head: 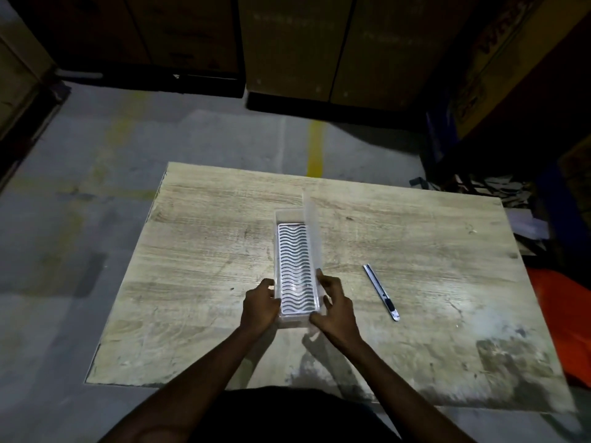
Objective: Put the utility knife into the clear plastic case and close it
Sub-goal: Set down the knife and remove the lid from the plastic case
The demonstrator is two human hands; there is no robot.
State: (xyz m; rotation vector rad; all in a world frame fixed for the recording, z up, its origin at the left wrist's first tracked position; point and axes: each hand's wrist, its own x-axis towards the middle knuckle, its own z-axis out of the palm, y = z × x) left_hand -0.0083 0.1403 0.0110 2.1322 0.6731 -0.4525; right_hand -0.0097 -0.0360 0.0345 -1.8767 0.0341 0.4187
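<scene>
**Case open on the bench, knife lying off to the right**

Your left hand [260,303] grips the near left side of the clear case [294,266], fingers curled over its wall. Your right hand [335,306] holds the near right side, with the fingertips up against the lid [311,231] and the thumb at the case's near corner. Both hands are closed on the case.

The case sits lengthwise on the wooden bench [198,251], its long axis running away from you. The lid stands raised along the right long edge, nearly upright. Inside, the floor of the case carries a white liner [294,270] with dark wavy lines across it.

The utility knife [381,292] lies flat on the bench to the right of the case, apart from it and from your right hand. It is slim and silver with a dark slider near the end closest to you, and it points away from you at a slight slant.

Beyond the bench, cardboard boxes [287,43] line the far side of a grey floor with a yellow stripe [316,148]. One box at upper right [499,36] bears red lettering, cut off and too dim to read. Something orange [556,318] shows past the bench's right edge.
</scene>
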